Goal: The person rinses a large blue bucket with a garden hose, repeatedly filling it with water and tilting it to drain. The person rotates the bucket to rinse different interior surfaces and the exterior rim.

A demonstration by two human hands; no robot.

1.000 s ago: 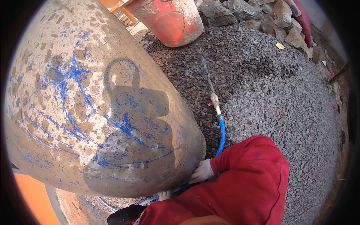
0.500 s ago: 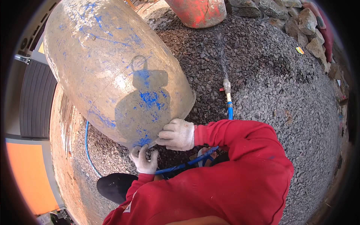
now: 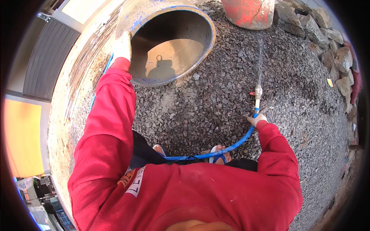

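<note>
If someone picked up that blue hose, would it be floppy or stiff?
The blue hose is probably flexible but not limp, since it bends in a smooth curve. Its tip may feel heavy, given the metal-looking valve, and perhaps slippery, as water sprays out.

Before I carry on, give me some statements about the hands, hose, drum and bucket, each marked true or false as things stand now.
1. The right hand grips the blue hose close behind its end fitting. True.
2. No water leaves the fitting. False: a jet of water shoots from it, away from the person.
3. The left hand is at the left side of the drum. True.
4. The drum's open mouth faces away from the person. False: it faces toward the person.
5. The bucket stands left of the drum. False: the red bucket stands to its right.
</note>
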